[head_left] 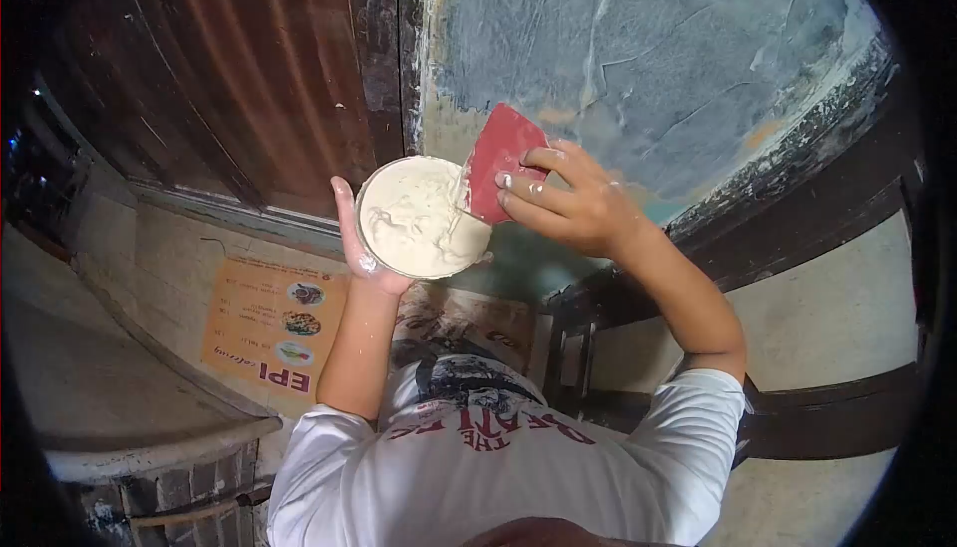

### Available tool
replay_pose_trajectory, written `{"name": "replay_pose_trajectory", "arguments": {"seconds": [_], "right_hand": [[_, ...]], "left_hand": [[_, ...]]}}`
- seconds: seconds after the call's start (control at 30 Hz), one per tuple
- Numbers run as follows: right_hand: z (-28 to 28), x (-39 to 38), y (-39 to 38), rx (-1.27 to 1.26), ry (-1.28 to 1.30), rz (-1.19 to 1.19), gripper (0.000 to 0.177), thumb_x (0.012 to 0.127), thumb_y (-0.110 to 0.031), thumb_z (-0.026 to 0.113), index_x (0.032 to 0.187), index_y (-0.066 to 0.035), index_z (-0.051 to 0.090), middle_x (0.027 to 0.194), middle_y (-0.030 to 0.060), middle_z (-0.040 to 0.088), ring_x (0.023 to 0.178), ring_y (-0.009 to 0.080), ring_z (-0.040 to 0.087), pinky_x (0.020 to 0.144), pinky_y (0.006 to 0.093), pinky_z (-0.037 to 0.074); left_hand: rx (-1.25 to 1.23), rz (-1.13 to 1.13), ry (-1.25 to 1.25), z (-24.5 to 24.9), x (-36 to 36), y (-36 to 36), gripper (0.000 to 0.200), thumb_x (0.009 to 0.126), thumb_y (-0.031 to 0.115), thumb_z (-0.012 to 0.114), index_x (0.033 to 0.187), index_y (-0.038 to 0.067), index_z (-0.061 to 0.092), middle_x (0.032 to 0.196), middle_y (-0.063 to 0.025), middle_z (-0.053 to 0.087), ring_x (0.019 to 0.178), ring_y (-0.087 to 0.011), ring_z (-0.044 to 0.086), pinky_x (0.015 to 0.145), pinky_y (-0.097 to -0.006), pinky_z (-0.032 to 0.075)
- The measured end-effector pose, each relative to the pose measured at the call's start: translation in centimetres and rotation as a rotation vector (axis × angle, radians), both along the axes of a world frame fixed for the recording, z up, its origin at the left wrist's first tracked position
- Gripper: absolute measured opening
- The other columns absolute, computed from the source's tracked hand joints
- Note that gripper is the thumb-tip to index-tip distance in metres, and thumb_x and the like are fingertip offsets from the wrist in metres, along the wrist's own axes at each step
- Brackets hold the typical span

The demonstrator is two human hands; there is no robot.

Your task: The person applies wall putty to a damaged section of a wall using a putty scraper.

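A round container (419,218) full of cream-coloured paste rests on my left hand (367,248), which supports it from below with the thumb up along its left side. My right hand (573,196) grips a flat red scraper (500,163), fingers spread over its face. The scraper's lower left edge touches the paste at the right side of the container, and paste clings to that edge. White smears mark the fingers of my right hand.
A grey-blue wall (638,58) with rough patches stands ahead, beside a brown wooden panel (239,68). An orange printed sheet (274,323) lies on the tiled floor. Dark wooden furniture (837,412) is at the right, a curved grey surface (110,377) at the left.
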State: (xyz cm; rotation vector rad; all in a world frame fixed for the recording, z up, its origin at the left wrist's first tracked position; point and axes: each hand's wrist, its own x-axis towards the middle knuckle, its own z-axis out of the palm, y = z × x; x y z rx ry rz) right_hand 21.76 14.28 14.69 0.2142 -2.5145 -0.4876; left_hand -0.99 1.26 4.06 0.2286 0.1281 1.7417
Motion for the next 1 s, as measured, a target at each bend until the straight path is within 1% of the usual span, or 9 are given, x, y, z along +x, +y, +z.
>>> {"name": "replay_pose_trajectory", "arguments": {"seconds": [0.07,0.17,0.33,0.4,0.6,0.67,0.73,0.8,1.0], "right_hand": [[0.0,0.0,0.0,0.008,0.007,-0.008,0.029,0.077,-0.015,0.066,0.106,-0.011,0.068,0.113,0.0032,0.068,0.110,0.0284,0.061,0.098,0.0482,0.049],[0.0,0.0,0.3,0.005,0.088,-0.022,0.027,0.078,-0.015,0.065,0.104,-0.011,0.068,0.113,0.0036,0.068,0.110,0.0288,0.061,0.098,0.0498,0.048],[-0.7,-0.3,0.7,0.018,0.049,-0.037,0.027,0.078,-0.015,0.065,0.104,-0.011,0.068,0.113,0.0038,0.068,0.111,0.0293,0.061,0.100,0.0501,0.048],[-0.9,-0.3,0.6,0.004,0.062,-0.027,0.027,0.078,-0.015,0.065,0.104,-0.011,0.068,0.112,0.0038,0.068,0.111,0.0293,0.061,0.100,0.0500,0.048],[-0.7,-0.5,0.0,0.001,0.062,-0.022,0.026,0.078,-0.016,0.066,0.104,-0.011,0.068,0.110,0.0025,0.068,0.108,0.0275,0.061,0.099,0.0491,0.049],[-0.9,-0.6,-0.1,-0.008,0.080,-0.025,0.026,0.077,-0.016,0.066,0.103,-0.012,0.068,0.110,0.0020,0.068,0.107,0.0268,0.062,0.098,0.0494,0.049],[-0.9,-0.6,-0.1,-0.004,0.069,-0.021,0.026,0.077,-0.016,0.066,0.103,-0.011,0.068,0.110,0.0025,0.068,0.107,0.0272,0.062,0.097,0.0496,0.049],[-0.8,-0.7,-0.2,0.001,0.070,-0.010,0.026,0.077,-0.016,0.067,0.102,-0.011,0.068,0.110,0.0031,0.068,0.107,0.0278,0.061,0.096,0.0497,0.050],[-1.1,-0.8,-0.2,-0.020,0.089,0.004,0.027,0.075,-0.014,0.067,0.102,-0.010,0.069,0.111,0.0035,0.068,0.106,0.0288,0.061,0.095,0.0494,0.050]], "left_hand": [[0.059,-0.022,-0.054,-0.6,-0.2,0.1,0.096,0.092,0.078,0.039,0.143,-0.003,0.048,0.144,-0.0245,0.052,0.127,-0.0428,0.055,0.105,-0.0609,0.044],[0.029,-0.011,0.006,0.0,0.1,-0.3,0.096,0.092,0.078,0.039,0.142,-0.004,0.048,0.144,-0.0244,0.053,0.126,-0.0421,0.056,0.106,-0.0584,0.045],[0.068,-0.016,-0.002,0.0,0.0,-0.2,0.097,0.092,0.078,0.039,0.143,-0.004,0.047,0.145,-0.0244,0.052,0.127,-0.0413,0.056,0.105,-0.0566,0.046],[0.026,-0.014,0.007,-0.1,-0.1,-0.2,0.099,0.090,0.081,0.038,0.142,-0.003,0.049,0.143,-0.0239,0.053,0.127,-0.0405,0.056,0.107,-0.0562,0.045],[0.082,-0.034,-0.055,-0.4,0.0,-0.2,0.098,0.091,0.081,0.036,0.140,-0.003,0.051,0.141,-0.0237,0.056,0.125,-0.0403,0.057,0.106,-0.0561,0.046],[-0.016,0.048,0.047,-0.4,0.1,-0.1,0.095,0.093,0.077,0.038,0.143,-0.003,0.048,0.144,-0.0239,0.052,0.127,-0.0411,0.056,0.105,-0.0586,0.046],[0.020,-0.020,-0.002,-0.1,0.1,-0.2,0.096,0.092,0.078,0.038,0.143,-0.003,0.048,0.144,-0.0238,0.052,0.127,-0.0415,0.055,0.105,-0.0601,0.045],[-0.021,0.013,0.049,0.0,0.2,-0.2,0.100,0.091,0.081,0.036,0.142,-0.004,0.049,0.141,-0.0242,0.055,0.125,-0.0401,0.057,0.106,-0.0538,0.046],[0.025,0.005,0.014,-0.5,0.2,-0.1,0.097,0.092,0.079,0.036,0.139,-0.003,0.053,0.139,-0.0229,0.057,0.125,-0.0388,0.058,0.106,-0.0546,0.046]]}}
